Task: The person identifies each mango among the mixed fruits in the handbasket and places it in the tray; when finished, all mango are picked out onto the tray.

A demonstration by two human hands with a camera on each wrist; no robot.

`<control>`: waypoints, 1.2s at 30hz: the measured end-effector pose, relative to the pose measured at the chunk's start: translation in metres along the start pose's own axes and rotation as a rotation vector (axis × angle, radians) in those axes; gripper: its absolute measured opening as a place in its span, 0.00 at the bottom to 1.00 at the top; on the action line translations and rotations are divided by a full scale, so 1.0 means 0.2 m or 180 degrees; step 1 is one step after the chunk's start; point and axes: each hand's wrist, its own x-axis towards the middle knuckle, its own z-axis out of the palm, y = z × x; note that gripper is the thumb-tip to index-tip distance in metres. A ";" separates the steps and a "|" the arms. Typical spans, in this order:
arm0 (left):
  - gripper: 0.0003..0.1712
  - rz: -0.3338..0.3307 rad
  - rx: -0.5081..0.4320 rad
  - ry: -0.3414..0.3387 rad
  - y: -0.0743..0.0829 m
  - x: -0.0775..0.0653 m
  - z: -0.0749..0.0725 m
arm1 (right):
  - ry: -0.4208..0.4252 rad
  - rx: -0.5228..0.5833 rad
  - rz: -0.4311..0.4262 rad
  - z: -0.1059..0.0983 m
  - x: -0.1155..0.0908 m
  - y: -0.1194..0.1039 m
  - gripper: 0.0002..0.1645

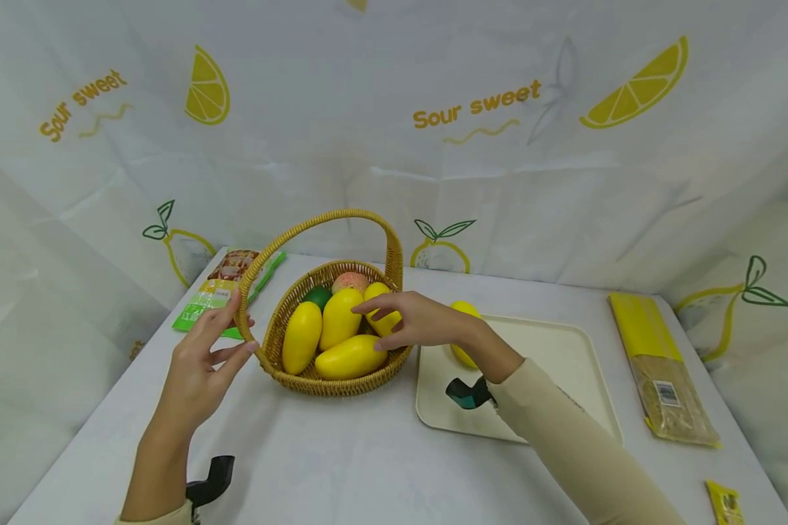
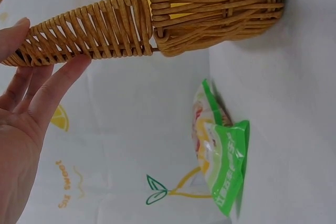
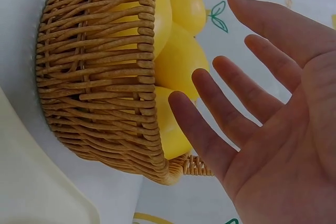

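A wicker basket (image 1: 331, 389) with a tall arched handle (image 1: 351, 214) stands on the table. My left hand (image 1: 200, 364) pinches the left side of that handle between thumb and fingers; the left wrist view shows the fingers along the weave. Inside lie several yellow mangoes (image 1: 302, 339), a dark green fruit (image 1: 318, 296) and a pinkish round fruit (image 1: 350, 282). Over the basket's right side hovers my right hand (image 1: 414, 319), its fingers spread and holding nothing. In the right wrist view its fingertips are close to a mango (image 3: 181, 59) near the rim.
To the right, a cream tray (image 1: 545, 364) carries a yellow fruit (image 1: 465, 354), partly hidden by my right wrist. Behind the handle lies a green snack bag (image 1: 203, 306). A yellow-topped grain packet (image 1: 663, 372) and a small yellow packet (image 1: 724, 503) lie at the far right.
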 end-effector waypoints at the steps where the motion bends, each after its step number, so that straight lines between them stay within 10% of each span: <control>1: 0.54 -0.0008 0.0005 0.0003 0.00 0.00 0.00 | -0.0011 -0.0002 -0.0004 0.00 0.00 0.00 0.37; 36: 0.54 0.0023 -0.0032 0.0025 0.00 0.00 0.00 | -0.0562 -0.0505 0.0228 0.03 0.16 0.01 0.31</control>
